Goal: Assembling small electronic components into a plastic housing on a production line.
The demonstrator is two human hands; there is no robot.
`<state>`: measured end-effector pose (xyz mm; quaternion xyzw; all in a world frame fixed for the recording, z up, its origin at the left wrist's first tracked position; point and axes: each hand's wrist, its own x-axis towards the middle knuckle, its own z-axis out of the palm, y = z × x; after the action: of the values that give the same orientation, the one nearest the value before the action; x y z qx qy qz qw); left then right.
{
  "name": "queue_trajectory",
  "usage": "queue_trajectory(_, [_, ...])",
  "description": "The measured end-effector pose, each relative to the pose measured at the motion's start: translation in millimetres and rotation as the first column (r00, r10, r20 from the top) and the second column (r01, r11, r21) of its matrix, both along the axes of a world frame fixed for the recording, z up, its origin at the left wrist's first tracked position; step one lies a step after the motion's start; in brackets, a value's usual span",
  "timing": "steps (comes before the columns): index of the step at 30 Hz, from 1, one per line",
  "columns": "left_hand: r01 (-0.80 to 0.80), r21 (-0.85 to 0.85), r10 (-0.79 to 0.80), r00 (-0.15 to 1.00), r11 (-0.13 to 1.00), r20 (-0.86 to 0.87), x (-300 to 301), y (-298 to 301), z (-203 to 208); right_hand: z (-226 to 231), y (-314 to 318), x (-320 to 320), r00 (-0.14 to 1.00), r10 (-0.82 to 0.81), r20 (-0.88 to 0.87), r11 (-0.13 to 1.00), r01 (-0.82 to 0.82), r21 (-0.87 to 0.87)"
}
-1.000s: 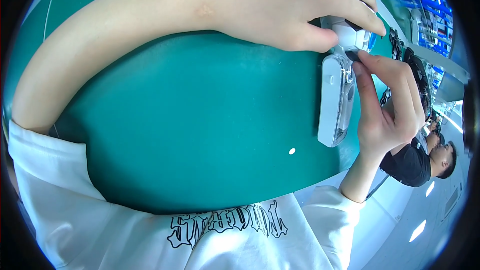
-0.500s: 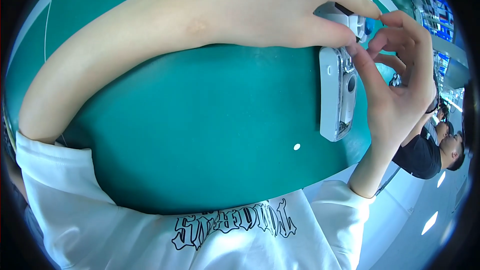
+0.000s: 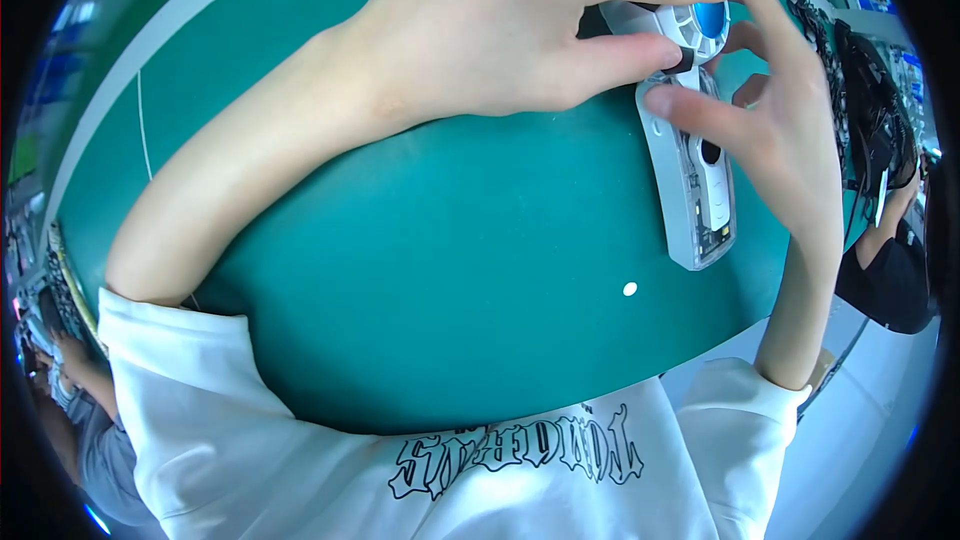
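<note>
A handheld fan [image 3: 711,20] has a round head with pale vanes and a blue disc at its centre. Its white handle [image 3: 672,190] has a clear cover with a dark oval on it and slants down towards me over the green table. My left hand [image 3: 530,30] comes from the left and closes around the head, index finger at the blue disc, thumb on a small black piece at the neck. My right hand [image 3: 780,130] curves round from the right, thumb at the handle's top and a finger reaching the head's upper rim. Its other fingers are partly hidden behind the head.
The green table [image 3: 430,260] has a pale edge curving along the far side. A small white oval spot [image 3: 630,289] lies near its front. Black cables and a dark bag-like thing [image 3: 870,90] are at the right. Other people show at both sides, one in a black sleeve [image 3: 890,280].
The fan's head has turned so its blue disc and vanes show more. The handle tilts differently. My right index finger has moved up to the head's rim, and the whole view has shifted.
</note>
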<state>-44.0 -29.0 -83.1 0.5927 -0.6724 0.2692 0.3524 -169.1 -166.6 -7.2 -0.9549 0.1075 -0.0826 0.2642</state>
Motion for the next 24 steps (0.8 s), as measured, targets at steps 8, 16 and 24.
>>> queue_trajectory(8, [0.104,-0.156,-0.084,0.988,0.982,0.127,16,-11,-14,11,-13,15,0.968,0.065,-0.242,0.938,0.023,0.346])
queue_trajectory(16, [-0.010,-0.107,0.022,0.993,0.994,0.114,6,-8,-7,-8,-35,18,0.970,0.145,-0.193,0.948,-0.080,0.308])
queue_trajectory(24, [0.032,0.155,0.028,0.929,0.987,-0.368,1,6,-5,-23,-49,12,0.962,0.265,0.065,0.954,-0.272,0.124])
